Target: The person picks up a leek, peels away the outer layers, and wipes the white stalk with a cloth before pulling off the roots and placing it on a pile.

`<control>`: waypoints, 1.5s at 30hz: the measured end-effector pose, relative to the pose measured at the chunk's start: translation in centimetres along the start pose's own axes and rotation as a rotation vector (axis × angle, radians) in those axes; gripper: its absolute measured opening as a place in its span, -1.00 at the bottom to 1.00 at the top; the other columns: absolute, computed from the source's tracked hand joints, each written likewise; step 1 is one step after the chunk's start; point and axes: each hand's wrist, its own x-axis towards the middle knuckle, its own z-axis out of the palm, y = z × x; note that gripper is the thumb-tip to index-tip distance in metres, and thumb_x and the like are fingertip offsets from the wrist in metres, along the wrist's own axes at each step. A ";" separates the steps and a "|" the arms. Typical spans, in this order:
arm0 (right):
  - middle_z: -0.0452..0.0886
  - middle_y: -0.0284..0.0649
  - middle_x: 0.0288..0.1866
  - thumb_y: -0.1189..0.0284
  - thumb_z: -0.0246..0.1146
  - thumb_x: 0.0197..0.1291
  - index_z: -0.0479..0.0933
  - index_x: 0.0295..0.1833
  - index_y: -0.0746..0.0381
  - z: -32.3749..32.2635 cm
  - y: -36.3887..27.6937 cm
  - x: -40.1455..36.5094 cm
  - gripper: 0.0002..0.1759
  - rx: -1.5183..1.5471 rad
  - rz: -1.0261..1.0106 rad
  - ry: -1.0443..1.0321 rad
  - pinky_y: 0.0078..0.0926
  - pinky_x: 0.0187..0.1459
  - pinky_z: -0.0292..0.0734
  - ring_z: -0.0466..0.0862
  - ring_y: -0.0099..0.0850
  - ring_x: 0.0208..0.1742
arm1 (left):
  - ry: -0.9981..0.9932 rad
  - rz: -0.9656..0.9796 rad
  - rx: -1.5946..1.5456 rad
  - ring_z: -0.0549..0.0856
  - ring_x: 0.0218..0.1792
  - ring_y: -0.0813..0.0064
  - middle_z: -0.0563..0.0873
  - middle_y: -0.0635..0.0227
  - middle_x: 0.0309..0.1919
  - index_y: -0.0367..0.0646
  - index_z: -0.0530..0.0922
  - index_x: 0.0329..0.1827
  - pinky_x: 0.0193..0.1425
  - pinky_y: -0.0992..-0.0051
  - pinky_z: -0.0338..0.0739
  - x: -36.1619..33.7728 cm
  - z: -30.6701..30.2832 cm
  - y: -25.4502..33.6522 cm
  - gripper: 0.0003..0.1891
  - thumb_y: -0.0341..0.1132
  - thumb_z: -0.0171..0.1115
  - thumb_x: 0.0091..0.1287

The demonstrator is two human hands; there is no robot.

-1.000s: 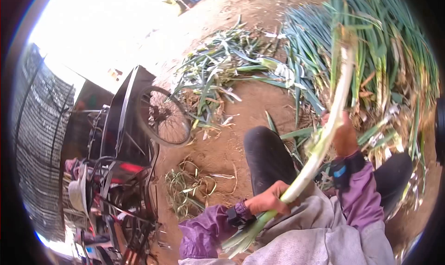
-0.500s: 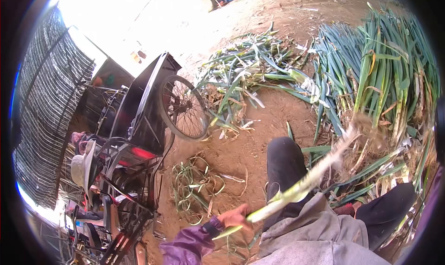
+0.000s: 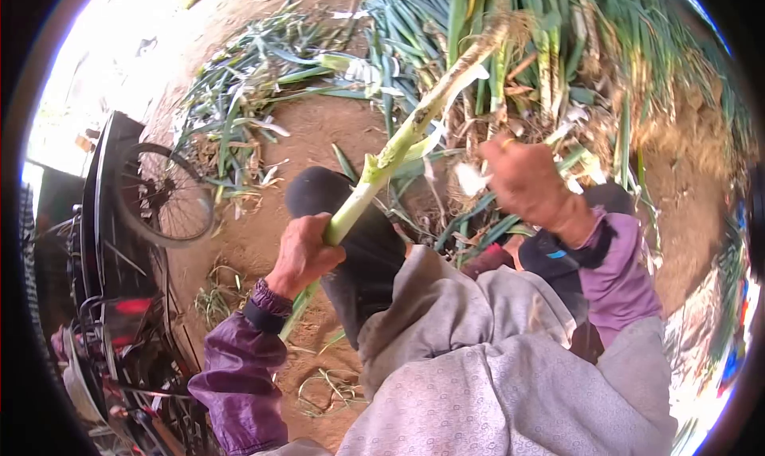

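My left hand (image 3: 305, 253) is wrapped around the pale shaft of a leek (image 3: 390, 155), its green end hanging below my wrist. The leek slants up and away over my knee, with its brown, hairy roots at the far end. A loose flap of outer skin sticks out along its side. To the right of the leek, apart from it, is my right hand (image 3: 534, 181) with its fingers curled in. Some motion blur and the hand's angle hide whether anything is between those fingers. A white scrap (image 3: 472, 179) shows just beside the fingertips.
Bundled leeks (image 3: 550, 49) stand root-down beyond my hands. Stripped leaves (image 3: 263, 81) lie heaped on the bare soil to their left. At far left is a cart with a spoked wheel (image 3: 163, 193). A grey cloth (image 3: 446, 392) covers my lap.
The view has swung right and down. My right hand has come into view. The leek stays in my left hand, now more upright in view.
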 end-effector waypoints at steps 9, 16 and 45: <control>0.52 0.02 -0.01 0.36 0.38 -0.11 0.47 -0.08 0.35 1.3 -4.9 0.3 -0.54 -0.120 -0.386 0.394 -0.21 -0.06 0.51 0.55 -0.11 -0.04 | 0.336 0.315 0.645 0.62 -0.50 0.19 0.57 0.22 -0.51 -0.21 0.48 -0.23 -0.46 0.22 0.47 1.8 2.2 2.6 -0.73 -0.37 0.25 -0.01; 0.55 -0.03 -0.20 0.24 0.39 -0.15 0.47 -0.09 0.31 4.0 -3.2 2.3 -0.48 0.213 -0.295 0.097 -0.18 -0.08 0.50 0.57 -0.13 -0.13 | 0.342 0.443 0.935 0.60 -0.48 0.40 0.54 0.30 -0.49 -0.37 0.49 -0.15 -0.51 0.41 0.43 1.4 2.0 4.3 -0.70 -0.36 0.17 0.10; 0.45 -0.18 -0.49 0.44 0.21 -0.22 0.38 -0.53 0.25 4.5 -2.6 0.6 -0.84 -0.291 -0.649 0.482 -0.42 -0.43 0.38 0.48 -0.35 -0.44 | 0.488 0.299 0.963 0.63 -0.51 0.38 0.56 0.30 -0.50 -0.33 0.52 -0.13 -0.51 0.40 0.48 3.0 1.4 5.5 -0.74 -0.37 0.16 0.15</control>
